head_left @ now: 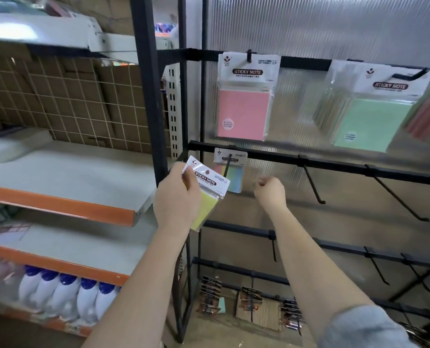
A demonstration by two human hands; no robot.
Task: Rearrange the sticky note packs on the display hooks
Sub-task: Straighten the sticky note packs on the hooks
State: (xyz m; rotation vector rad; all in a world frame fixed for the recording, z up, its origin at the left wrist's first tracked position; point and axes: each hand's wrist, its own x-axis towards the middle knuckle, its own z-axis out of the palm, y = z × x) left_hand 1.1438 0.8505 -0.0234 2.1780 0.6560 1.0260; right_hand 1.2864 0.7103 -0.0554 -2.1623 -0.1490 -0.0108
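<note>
A black display rack point(234, 149) with horizontal bars and forward-angled hooks is seen from above, the person's two bare arms reaching toward it.

A yellow pack point(205, 194) of sticky notes is held in the left hand point(177, 197). Its fingers are curled round the pack's white header card, which is tilted up toward the middle bar, probably so that the hanging hole can be lined up with a hook. The right hand point(269, 190) is raised just beside it, fingers loosely curled inward and nothing held. It hovers near the front end of the hook point(227, 167) that already carries a small pastel pack point(231, 172), apparently ready to steady the hook or guide the header onto it.

On the top bar a pink pack point(244, 114) hangs alone from one hook, and further right a green pack point(374, 121) fronts a thick bunch on another. The remaining hooks on the middle bar carry nothing. More packs hang low down on the bottom bar, too blurred to be described.

To the left, orange-edged shelves point(63, 204) are seen, with white bottles point(65, 297) with blue caps on the lowest one.
</note>
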